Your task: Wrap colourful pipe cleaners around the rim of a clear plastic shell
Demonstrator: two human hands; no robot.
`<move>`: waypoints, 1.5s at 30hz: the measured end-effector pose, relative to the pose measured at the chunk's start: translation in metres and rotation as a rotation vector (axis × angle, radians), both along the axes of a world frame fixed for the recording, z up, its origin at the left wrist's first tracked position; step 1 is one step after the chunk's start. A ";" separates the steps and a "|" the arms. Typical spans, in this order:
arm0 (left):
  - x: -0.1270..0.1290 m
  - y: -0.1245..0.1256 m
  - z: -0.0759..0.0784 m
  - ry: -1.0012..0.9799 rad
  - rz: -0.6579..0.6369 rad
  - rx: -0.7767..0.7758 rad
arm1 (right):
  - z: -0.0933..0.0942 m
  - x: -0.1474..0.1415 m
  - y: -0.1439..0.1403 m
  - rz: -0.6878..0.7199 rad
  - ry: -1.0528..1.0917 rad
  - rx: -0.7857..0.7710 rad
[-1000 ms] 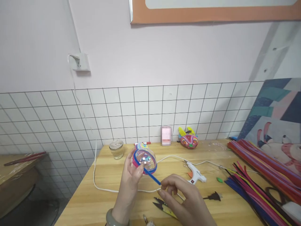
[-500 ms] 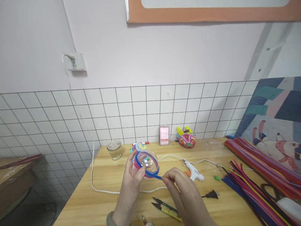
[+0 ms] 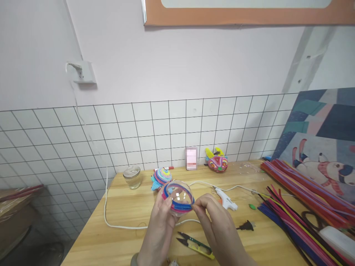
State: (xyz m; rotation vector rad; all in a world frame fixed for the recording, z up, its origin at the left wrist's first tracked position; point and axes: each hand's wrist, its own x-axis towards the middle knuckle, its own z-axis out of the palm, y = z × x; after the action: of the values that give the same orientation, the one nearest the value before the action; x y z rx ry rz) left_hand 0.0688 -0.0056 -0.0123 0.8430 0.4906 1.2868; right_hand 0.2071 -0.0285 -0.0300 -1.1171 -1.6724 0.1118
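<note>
Holds the clear ball [image 3: 179, 194] in the left hand [image 3: 160, 222], nearer to the right hand [image 3: 215, 218] than a second ago. Now has the blue strip [image 3: 181, 207] lying along the ball's side between both grips, no longer slanting outward. Shows the striped spiral piece [image 3: 162, 176] more fully beyond the left grip.

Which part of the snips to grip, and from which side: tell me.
Likely best by the handles, coming from above and the right. The snips lie flat on the table, dark blades pointing left, away from that grip, and the right hand is near the handle end.
</note>
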 end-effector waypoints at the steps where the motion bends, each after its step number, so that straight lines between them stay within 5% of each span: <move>1: 0.001 0.000 -0.001 0.002 0.004 -0.005 | 0.000 0.000 0.000 -0.005 0.001 0.000; 20: 0.008 -0.003 -0.008 -0.097 -0.075 -0.151 | -0.010 0.007 0.006 -0.134 0.115 -0.018; 28: 0.006 -0.003 -0.012 -0.070 -0.152 -0.024 | -0.011 0.009 0.012 0.063 0.421 -0.320; 39: 0.006 -0.002 -0.013 -0.024 -0.126 0.026 | -0.019 0.003 0.012 0.233 0.690 -0.419; 45: 0.004 0.001 -0.015 -0.019 -0.106 0.006 | 0.006 0.009 0.003 0.366 1.065 -0.672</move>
State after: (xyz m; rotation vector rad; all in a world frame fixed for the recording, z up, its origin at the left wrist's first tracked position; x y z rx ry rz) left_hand 0.0729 -0.0050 -0.0277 0.8500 0.4214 1.1983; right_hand 0.2160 -0.0258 -0.0235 -0.9115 -0.8219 1.3347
